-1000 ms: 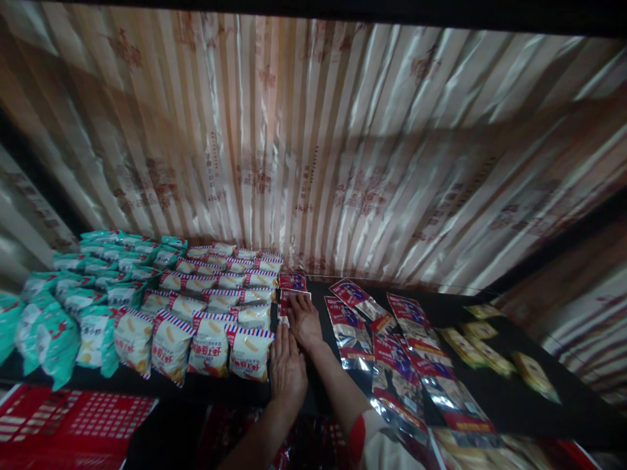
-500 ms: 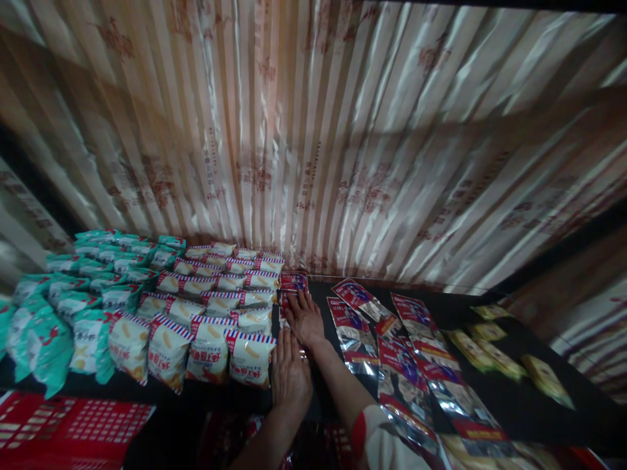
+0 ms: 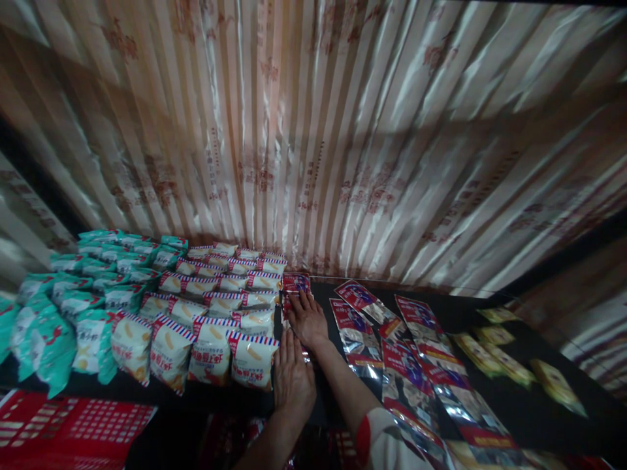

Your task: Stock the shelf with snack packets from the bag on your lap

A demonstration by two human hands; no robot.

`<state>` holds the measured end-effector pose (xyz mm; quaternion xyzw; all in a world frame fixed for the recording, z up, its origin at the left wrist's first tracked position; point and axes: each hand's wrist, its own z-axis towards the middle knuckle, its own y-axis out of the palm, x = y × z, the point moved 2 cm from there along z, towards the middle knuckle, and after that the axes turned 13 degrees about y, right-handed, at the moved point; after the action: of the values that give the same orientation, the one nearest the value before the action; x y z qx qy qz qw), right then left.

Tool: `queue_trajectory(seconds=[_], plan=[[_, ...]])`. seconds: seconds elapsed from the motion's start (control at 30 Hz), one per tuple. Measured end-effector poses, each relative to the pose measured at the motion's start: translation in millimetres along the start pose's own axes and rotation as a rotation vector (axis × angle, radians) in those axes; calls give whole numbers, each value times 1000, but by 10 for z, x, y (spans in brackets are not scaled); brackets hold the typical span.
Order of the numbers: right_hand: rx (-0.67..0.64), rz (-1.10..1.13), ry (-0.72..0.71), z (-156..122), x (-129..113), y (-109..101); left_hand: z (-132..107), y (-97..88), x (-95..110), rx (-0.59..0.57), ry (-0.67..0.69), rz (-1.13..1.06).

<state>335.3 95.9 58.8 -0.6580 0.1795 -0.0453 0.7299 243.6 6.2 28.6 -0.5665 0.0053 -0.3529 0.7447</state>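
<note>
My left hand point(image 3: 292, 376) lies flat on the dark shelf point(image 3: 509, 405), fingers together and stretched out, right beside a white snack bag with a red-and-blue striped top point(image 3: 252, 358). My right hand point(image 3: 306, 318) rests palm down just beyond it, fingers spread over a flat red-and-silver packet point(image 3: 294, 284) whose far end shows past my fingertips. Neither hand grips anything that I can see.
Rows of white striped snack bags point(image 3: 215, 303) and teal bags point(image 3: 78, 300) fill the shelf's left half. More red-and-silver packets point(image 3: 411, 365) lie loosely to the right, then yellow packets point(image 3: 494, 356). A pleated shiny curtain point(image 3: 313, 143) hangs behind. A red printed box point(image 3: 68, 424) sits lower left.
Both hands have stayed flat in nearly the same spot; the view shifted slightly, and my left hand slid a little nearer to me.
</note>
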Motion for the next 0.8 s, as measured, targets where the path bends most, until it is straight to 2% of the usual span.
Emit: queue_trajectory(seconds=[0.33,0.6,0.7,0.8], plan=[[16,-10,35,-9,16,9,-5,10,-3,-28,13,7],[23,9,-8,17,-11,-39,1,15,15,-13,11,13],[44,83,-38,47,-79,-49,0,34,12,4,15,17],[63,256,-35,94,-182,-5,-3,47,1,6,15,10]])
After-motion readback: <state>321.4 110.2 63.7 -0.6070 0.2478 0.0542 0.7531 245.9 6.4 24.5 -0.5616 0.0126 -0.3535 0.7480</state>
